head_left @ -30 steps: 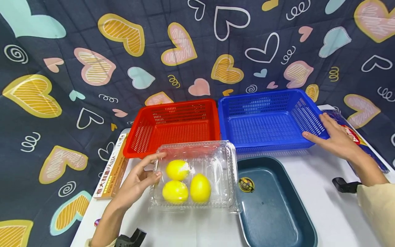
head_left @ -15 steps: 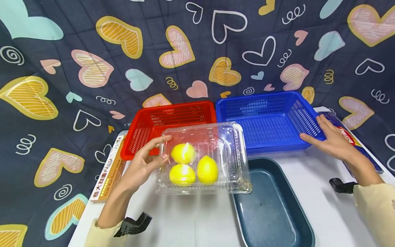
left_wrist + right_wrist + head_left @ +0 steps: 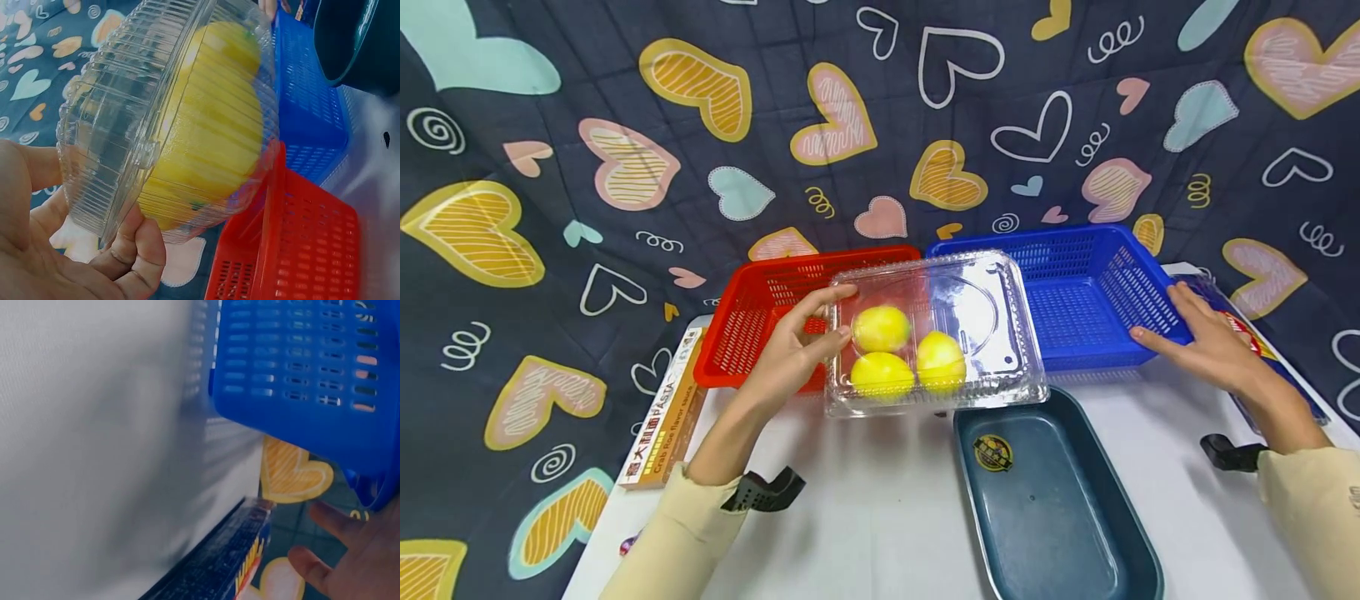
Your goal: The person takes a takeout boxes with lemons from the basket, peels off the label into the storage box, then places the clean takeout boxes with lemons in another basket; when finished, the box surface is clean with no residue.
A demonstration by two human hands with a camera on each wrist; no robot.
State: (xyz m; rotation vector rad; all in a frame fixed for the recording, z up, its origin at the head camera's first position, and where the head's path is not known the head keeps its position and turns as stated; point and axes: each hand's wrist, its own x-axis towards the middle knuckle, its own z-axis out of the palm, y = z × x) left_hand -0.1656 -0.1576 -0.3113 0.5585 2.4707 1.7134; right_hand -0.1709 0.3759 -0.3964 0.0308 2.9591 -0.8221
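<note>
My left hand [image 3: 790, 350] grips the left edge of a clear plastic clamshell container [image 3: 988, 308], held tilted in the air in front of the baskets. Three lemons [image 3: 882, 329] lie inside it, towards its left half. In the left wrist view, thumb and fingers pinch the container's rim [image 3: 147, 150], with lemons [image 3: 215, 125] showing through the wall. A red basket [image 3: 722, 346] and a blue basket [image 3: 1082, 354] stand behind. At the blue basket's right side rests my right hand [image 3: 1217, 346], its fingers spread and extended, thumb near the front corner.
A dark teal tray [image 3: 1045, 517] sits at the front right of the white table [image 3: 880, 517]. An orange-and-white pasta box [image 3: 662, 417] lies left of the red basket. Right of the blue basket is a dark blue package [image 3: 1292, 379]. A heart-patterned cloth [image 3: 850, 183] hangs behind.
My left hand has lifted the container of lemons up and to the right, from in front of the red basket to across both baskets' fronts. The right hand stays by the blue basket.
</note>
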